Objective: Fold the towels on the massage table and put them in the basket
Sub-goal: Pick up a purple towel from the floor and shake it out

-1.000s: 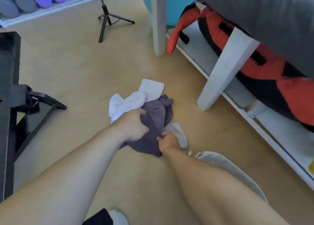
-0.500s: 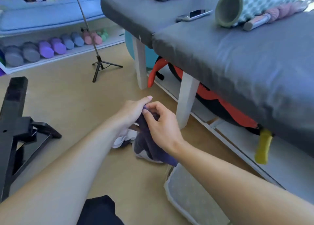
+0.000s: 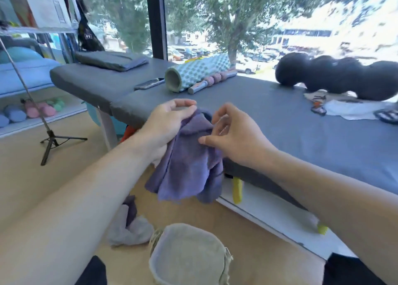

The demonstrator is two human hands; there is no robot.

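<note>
Two hands (image 3: 170, 127) (image 3: 234, 133) pinching purple towel (image 3: 189, 164), now lifted off floor beside counter (image 3: 280, 116); unfolded; basket (image 3: 189, 256) waits below.

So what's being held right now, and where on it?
The purple towel. The left hand grips its bunched upper edge; the right hand pinches the cloth just beside it, and the rest hangs down in front of the massage table.

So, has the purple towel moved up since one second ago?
Yes. The purple towel was on the floor below the massage table; now both hands hold it at the table's edge height.
</note>
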